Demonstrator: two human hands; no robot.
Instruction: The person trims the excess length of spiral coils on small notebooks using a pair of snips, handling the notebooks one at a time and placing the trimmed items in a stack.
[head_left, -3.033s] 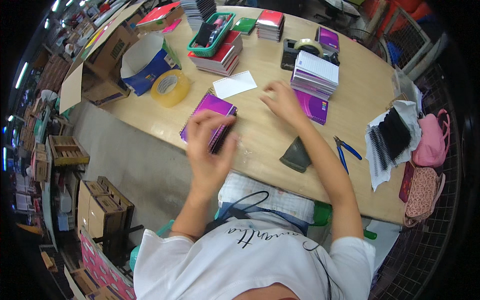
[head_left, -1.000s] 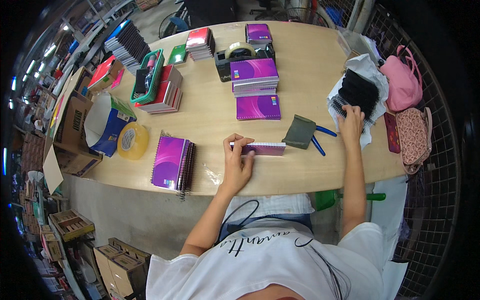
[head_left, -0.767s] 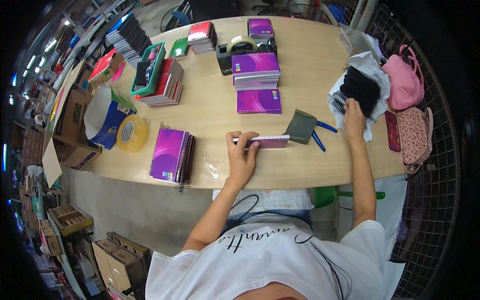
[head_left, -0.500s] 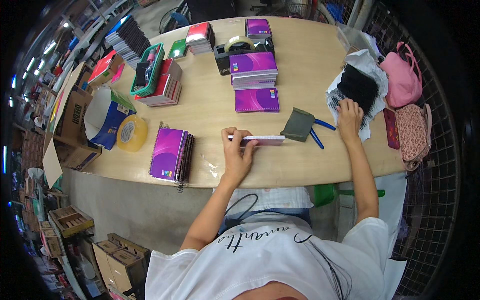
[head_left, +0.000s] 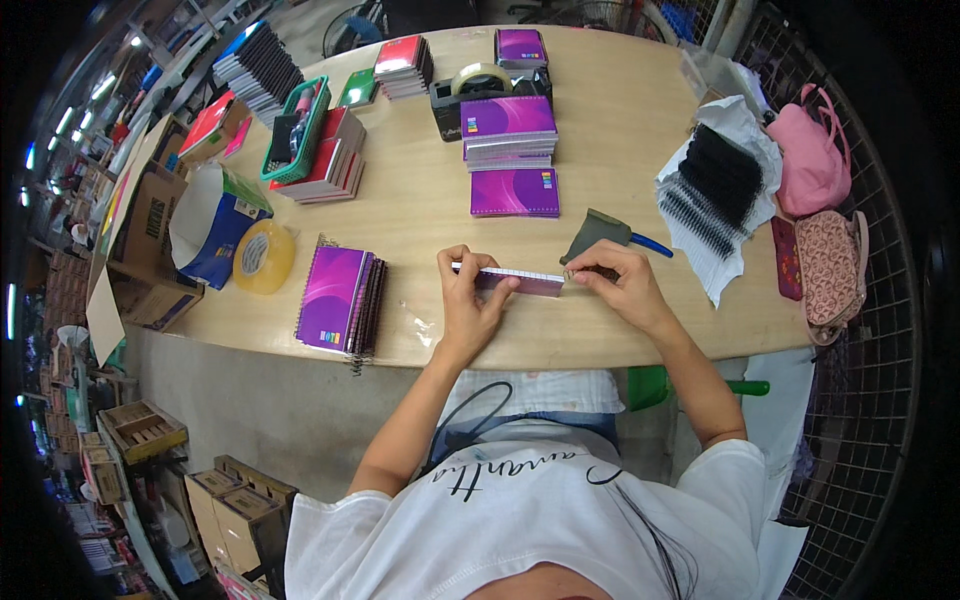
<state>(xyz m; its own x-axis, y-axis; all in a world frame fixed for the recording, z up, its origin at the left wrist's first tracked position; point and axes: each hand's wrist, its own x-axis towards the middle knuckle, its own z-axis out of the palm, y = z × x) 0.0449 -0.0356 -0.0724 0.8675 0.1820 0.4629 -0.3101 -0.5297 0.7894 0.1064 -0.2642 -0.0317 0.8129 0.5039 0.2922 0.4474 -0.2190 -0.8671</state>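
My left hand pinches a small notebook, held on edge above the table with its punched white edge up. At the notebook's right end, my right hand has thumb and forefinger closed on a thin dark spiral wire, mostly hidden by the fingers. Just beyond that hand lie a dark grey-green flap and blue-handled pliers, partly covered. A heap of black spiral wires rests on crumpled white paper. To the left stands a stack of spiral-bound purple notebooks.
Purple notebook stacks and a black tape dispenser stand ahead. Left are a green basket on red notebooks, a yellow tape roll and a cardboard box. Pink bag and patterned pouch edge the right.
My right hand has come left from the spiral wire heap to the notebook's right end, bringing a wire. My left hand still grips the notebook, now slightly tilted.
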